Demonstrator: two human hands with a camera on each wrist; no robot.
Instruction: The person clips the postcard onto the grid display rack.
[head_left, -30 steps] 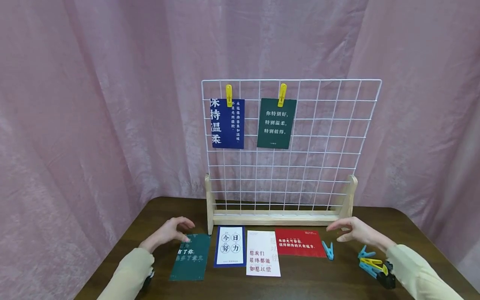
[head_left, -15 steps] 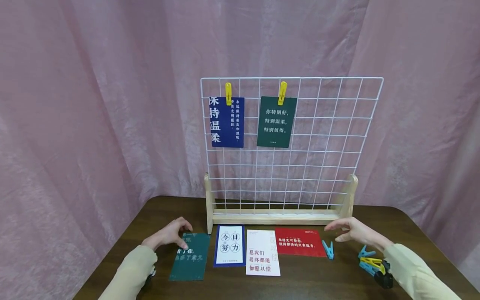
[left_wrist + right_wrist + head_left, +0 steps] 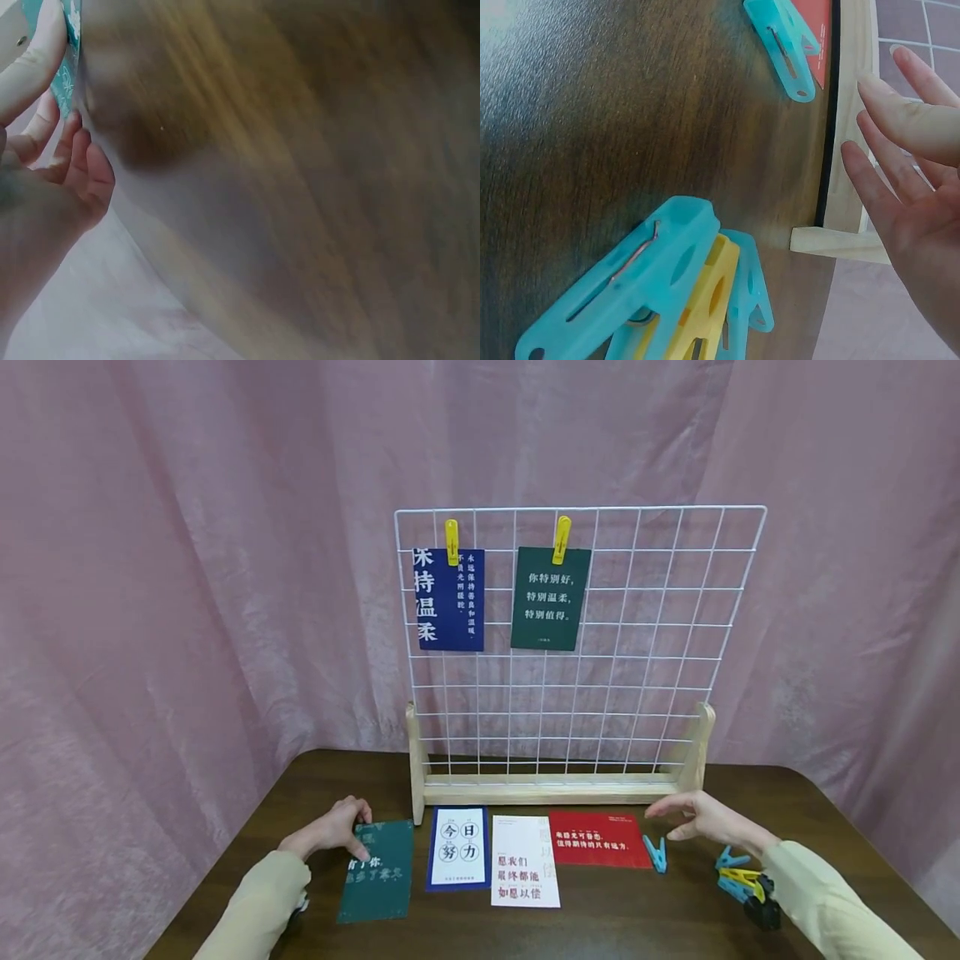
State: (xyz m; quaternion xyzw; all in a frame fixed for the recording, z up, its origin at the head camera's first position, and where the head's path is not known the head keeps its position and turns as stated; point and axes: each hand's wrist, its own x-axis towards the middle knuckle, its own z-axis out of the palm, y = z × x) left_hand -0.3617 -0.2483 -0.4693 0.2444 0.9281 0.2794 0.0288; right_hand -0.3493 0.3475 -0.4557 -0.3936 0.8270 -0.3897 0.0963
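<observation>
The left hand (image 3: 330,833) is resting at the left edge of the teal card (image 3: 378,885), fingers gently curved; from these angles it isn't clear whether they are pinching the card or only touching it. The card is lying on the worktop (image 3: 465,931), left of the blue-bordered card (image 3: 458,886). The right hand (image 3: 701,817) is hovering near the lone blue clip (image 3: 657,854), fingers loosely spread, holding nothing. Such thin card is probably calling for a light edge pinch, without bending its corner.
</observation>
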